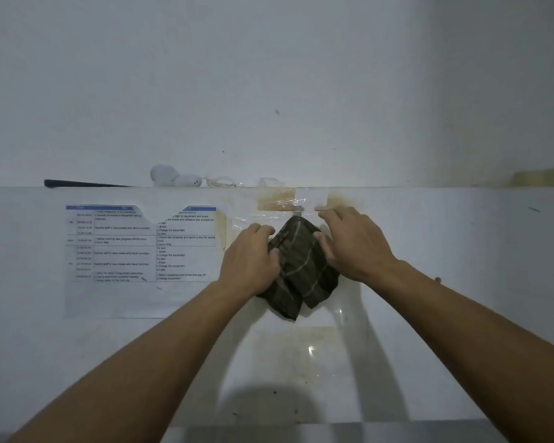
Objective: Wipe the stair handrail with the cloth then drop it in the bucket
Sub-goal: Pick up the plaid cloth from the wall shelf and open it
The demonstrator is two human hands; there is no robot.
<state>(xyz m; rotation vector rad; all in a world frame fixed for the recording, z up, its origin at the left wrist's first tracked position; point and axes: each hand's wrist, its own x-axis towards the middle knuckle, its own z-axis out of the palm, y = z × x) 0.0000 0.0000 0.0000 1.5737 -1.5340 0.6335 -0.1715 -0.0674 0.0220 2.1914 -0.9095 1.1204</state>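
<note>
A dark checked cloth (301, 266) hangs from a small hook (297, 211) on a white wall panel. My left hand (253, 260) grips the cloth's left edge, fingers curled into the fabric. The thumb of my right hand (352, 241) presses the cloth's right side, while its fingers stretch out flat toward the hook. No handrail or bucket is in view.
A printed schedule sheet (141, 247) is stuck on the panel to the left. On the ledge above lie a white round device (173, 179) with a cable (221, 182) and a dark flat bar (84, 183). Brown tape stains (275, 199) surround the hook.
</note>
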